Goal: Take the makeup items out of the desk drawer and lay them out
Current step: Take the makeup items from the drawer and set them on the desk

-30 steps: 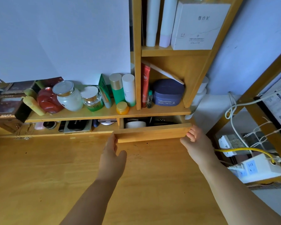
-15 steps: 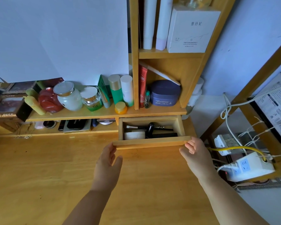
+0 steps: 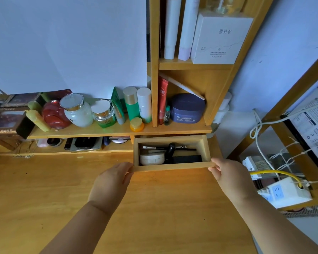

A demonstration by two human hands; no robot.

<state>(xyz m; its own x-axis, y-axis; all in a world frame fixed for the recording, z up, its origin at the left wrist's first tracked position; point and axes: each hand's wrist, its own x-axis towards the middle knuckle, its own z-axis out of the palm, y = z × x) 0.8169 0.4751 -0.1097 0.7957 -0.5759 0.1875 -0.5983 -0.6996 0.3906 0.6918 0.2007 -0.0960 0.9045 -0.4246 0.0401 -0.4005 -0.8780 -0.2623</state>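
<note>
Broad yellow wooden counter: bare in front. Shallow light-wood drawer: pulled out over the counter, long axis left-right, front facing the person. Left hand: pinching the drawer front's left end. Right hand: gripping its right end. Round cream compact: front left inside. Flat black case: beside it. Thin silver-tipped makeup brush: along the back, tip pointing left.

Both hands are on the wooden drawer, left hand at its left front corner, right hand at the right one. It's open over the desk. Inside: a round white compact, a makeup brush, some black bits.
</note>
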